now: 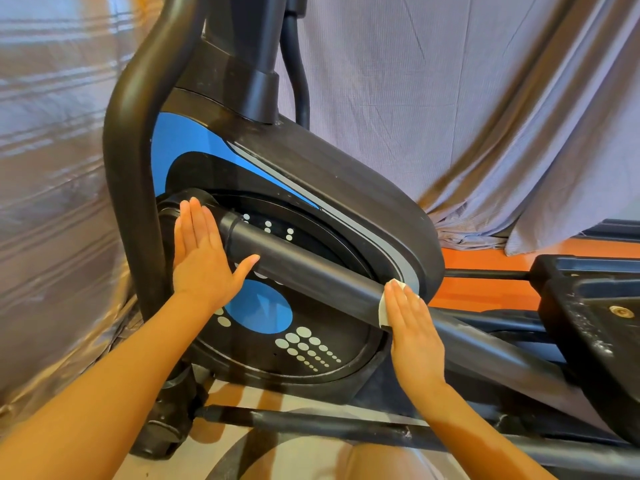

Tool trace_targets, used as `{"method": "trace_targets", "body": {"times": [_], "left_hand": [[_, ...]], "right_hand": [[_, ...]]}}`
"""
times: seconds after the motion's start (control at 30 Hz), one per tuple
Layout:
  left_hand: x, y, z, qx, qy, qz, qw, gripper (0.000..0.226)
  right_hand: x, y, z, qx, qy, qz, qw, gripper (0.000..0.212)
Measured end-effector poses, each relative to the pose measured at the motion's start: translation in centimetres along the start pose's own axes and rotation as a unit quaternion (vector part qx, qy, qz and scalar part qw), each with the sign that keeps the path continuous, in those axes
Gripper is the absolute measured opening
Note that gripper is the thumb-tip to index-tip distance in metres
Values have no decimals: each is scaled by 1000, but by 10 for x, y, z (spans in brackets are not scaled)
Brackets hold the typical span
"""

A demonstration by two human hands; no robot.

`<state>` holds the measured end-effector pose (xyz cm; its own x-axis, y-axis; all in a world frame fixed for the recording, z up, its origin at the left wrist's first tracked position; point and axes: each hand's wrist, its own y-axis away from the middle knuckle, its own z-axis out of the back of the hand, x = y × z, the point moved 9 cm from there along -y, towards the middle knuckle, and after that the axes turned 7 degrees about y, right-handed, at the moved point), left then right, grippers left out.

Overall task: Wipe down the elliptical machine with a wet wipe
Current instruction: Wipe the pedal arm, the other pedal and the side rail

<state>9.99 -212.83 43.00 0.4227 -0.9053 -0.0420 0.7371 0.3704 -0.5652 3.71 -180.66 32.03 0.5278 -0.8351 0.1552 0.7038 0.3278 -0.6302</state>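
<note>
Head view: one wide-angle frame, looking down at both hands on the elliptical machine [311,174]; edges bend with the lens.
Landmark: the crank arm [311,268], a black tube running from the hub at left down to the right across the flywheel disc [277,341].
Left hand [201,258]: flat, fingers straight and together, thumb spread toward the crank arm; palm lies on the upper-left end of the crank arm at the hub. Holds nothing.
Right hand [412,334]: flat, fingers straight and together, pressing down on the crank arm further down-right, where it passes the housing edge.
Wet wipe [384,308]: white, pinned between right palm and crank arm; only a strip at the left of the fingers and a bit at the fingertips show, rest hidden under the hand.
Hub: mostly covered by the left hand, shape hard to read.
Pedal [595,306]: black, dusty, right of the crank arm's lower end, cut off by the frame edge.
Handlebar tube [138,133]: rises left of the crank arm, top out of frame.
Backdrop: grey cloth [450,98] behind the crank arm, shiny sheeting [52,168] to its left, blurred.
Floor: orange strip [485,268] beyond the crank arm's right end.
Bottom edge: a knee, partly cut off.
</note>
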Motion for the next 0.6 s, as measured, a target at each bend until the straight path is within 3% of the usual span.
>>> {"method": "trace_targets", "body": {"times": [0.13,0.23,0.3,0.47,0.6], "left_hand": [[-11,4,6,6,-6,-8,1000,104],[-57,14,10,-7,-33,-118,992,89],[-94,27,5,0,4,-198,980,81],[-167,56,-5,-7,32,-324,946,64],[-206,76,-16,0,58,-389,920,55]], "right_hand": [[0,-5,-4,35,-25,-9,999,93],[-6,-8,-3,85,-55,-27,994,84],[-6,-12,3,117,-62,-11,991,74],[-22,-9,25,145,-109,-30,983,33],[-47,4,30,139,-92,-42,985,36]]}}
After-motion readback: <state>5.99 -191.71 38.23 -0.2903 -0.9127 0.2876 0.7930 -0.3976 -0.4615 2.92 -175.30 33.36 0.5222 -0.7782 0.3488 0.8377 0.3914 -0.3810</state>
